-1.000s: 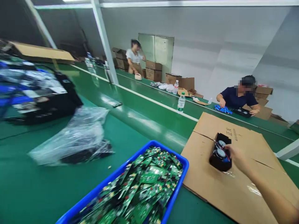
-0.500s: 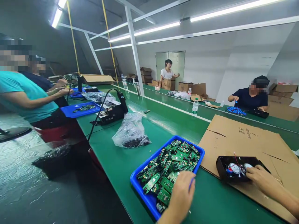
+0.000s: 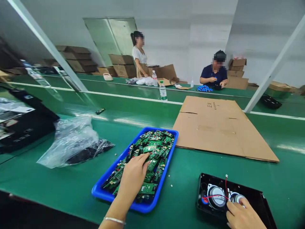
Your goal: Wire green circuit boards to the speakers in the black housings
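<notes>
My left hand point(image 3: 134, 170) reaches over a blue plastic tray point(image 3: 162, 178) heaped with green circuit boards point(image 3: 150, 149). Its fingers point down at the boards with the thumb apart, and nothing shows between them. At the lower right, a black speaker housing point(image 3: 254, 198) lies open side up on the green table. Two round speakers point(image 3: 217, 195) sit in it, with red wires and a small white connector. My right hand point(image 3: 243, 214) grips the housing near its front side, fingers by the second speaker; part of this grip is hidden.
A flat cardboard sheet point(image 3: 214, 127) lies beyond the housing. Left of the tray is a clear plastic bag point(image 3: 73, 140) with black contents, and a black device point(image 3: 26, 124). A bottle point(image 3: 163, 90) stands farther back. Two people work behind the second bench.
The view has swung right. My left hand has moved from the tray's right side to above the boards. The speaker housing, with my right hand on it, has come off the cardboard's edge.
</notes>
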Demonstrator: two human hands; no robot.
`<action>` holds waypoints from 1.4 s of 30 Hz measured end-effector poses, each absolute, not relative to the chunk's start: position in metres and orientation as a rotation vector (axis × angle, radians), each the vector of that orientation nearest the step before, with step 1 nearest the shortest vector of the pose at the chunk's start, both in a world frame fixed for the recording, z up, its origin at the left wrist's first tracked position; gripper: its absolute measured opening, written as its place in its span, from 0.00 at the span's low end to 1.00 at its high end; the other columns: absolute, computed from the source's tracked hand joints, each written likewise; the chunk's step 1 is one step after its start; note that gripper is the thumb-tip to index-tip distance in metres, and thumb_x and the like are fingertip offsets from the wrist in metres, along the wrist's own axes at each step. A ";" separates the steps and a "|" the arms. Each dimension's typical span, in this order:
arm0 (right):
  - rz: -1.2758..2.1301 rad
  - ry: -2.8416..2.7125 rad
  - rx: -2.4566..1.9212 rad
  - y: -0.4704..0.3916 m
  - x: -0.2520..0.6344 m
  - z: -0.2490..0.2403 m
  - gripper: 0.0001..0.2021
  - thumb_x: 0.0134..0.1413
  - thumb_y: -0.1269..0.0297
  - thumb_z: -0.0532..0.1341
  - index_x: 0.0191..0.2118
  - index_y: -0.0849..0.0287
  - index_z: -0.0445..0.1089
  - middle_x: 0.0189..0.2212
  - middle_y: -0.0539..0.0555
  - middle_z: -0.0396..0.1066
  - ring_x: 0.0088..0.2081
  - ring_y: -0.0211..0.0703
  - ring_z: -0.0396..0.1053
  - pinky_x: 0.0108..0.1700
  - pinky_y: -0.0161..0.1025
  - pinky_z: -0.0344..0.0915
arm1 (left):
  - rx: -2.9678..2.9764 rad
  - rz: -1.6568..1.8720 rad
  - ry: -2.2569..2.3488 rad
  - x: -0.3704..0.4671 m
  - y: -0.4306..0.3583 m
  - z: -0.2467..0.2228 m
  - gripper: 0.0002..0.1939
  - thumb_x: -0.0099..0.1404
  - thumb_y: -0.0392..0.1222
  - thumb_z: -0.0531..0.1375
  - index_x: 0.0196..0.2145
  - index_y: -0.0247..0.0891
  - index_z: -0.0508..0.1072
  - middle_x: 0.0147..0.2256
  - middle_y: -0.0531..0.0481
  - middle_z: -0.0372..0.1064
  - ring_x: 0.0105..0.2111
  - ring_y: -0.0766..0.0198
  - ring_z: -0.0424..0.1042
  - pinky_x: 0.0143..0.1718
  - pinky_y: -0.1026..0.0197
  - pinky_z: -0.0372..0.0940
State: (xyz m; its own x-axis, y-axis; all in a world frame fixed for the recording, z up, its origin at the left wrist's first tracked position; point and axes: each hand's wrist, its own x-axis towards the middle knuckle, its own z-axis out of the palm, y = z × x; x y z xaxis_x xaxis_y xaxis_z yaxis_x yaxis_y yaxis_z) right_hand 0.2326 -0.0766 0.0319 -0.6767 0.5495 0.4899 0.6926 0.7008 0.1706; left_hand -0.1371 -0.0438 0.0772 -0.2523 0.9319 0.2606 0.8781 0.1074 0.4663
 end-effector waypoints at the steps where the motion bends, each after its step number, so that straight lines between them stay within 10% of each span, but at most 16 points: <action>1: -0.472 -2.475 -1.017 -0.080 0.227 0.041 0.30 0.63 0.73 0.34 0.16 0.58 0.65 0.21 0.53 0.68 0.24 0.40 0.64 0.35 0.43 0.55 | 1.813 0.873 2.268 -0.133 -0.051 0.078 0.19 0.62 0.42 0.50 0.46 0.31 0.72 0.48 0.33 0.72 0.49 0.44 0.68 0.53 0.42 0.59; 5: -0.242 -2.436 -1.042 -0.085 0.213 0.058 0.23 0.65 0.53 0.42 0.37 0.59 0.71 0.28 0.52 0.72 0.27 0.39 0.69 0.29 0.36 0.62 | 1.141 1.320 1.794 -0.093 -0.084 0.077 0.22 0.55 0.50 0.61 0.46 0.38 0.72 0.45 0.41 0.75 0.46 0.50 0.72 0.47 0.50 0.67; 10: 0.751 -2.078 -1.121 -0.082 0.192 0.050 0.21 0.65 0.62 0.49 0.62 0.58 0.51 0.25 0.45 0.67 0.23 0.30 0.66 0.27 0.23 0.65 | 0.514 1.429 0.964 -0.032 -0.107 0.074 0.21 0.47 0.46 0.71 0.40 0.43 0.76 0.35 0.47 0.77 0.34 0.57 0.76 0.31 0.61 0.71; 17: 0.955 -1.537 -1.114 -0.072 0.171 0.074 0.12 0.54 0.53 0.60 0.38 0.53 0.76 0.36 0.56 0.70 0.38 0.42 0.70 0.36 0.30 0.69 | 0.570 1.308 0.825 -0.013 -0.110 0.075 0.27 0.45 0.45 0.72 0.45 0.49 0.74 0.33 0.49 0.72 0.35 0.58 0.74 0.32 0.61 0.70; 25: 1.297 -1.048 -1.211 -0.072 0.153 0.088 0.16 0.42 0.51 0.69 0.27 0.60 0.71 0.22 0.53 0.71 0.20 0.34 0.66 0.25 0.29 0.68 | 1.421 1.206 1.294 -0.031 -0.105 0.063 0.20 0.57 0.38 0.62 0.48 0.53 0.73 0.42 0.49 0.72 0.40 0.59 0.72 0.43 0.63 0.67; 42: 0.869 -1.866 -0.953 -0.066 0.165 0.097 0.05 0.55 0.66 0.60 0.31 0.53 0.74 0.27 0.48 0.71 0.28 0.35 0.69 0.29 0.26 0.68 | 1.333 1.284 1.086 -0.048 -0.100 0.085 0.13 0.59 0.40 0.62 0.42 0.49 0.76 0.42 0.46 0.72 0.45 0.54 0.72 0.44 0.61 0.68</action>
State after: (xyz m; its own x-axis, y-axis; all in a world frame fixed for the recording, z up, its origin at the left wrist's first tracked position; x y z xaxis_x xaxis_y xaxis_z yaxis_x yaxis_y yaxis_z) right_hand 0.1654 -0.0656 0.0974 -0.3520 0.8611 0.3667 0.2737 0.4694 -0.8395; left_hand -0.0475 -0.0998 0.0845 0.0520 0.9875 0.1491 -0.0167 -0.1484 0.9888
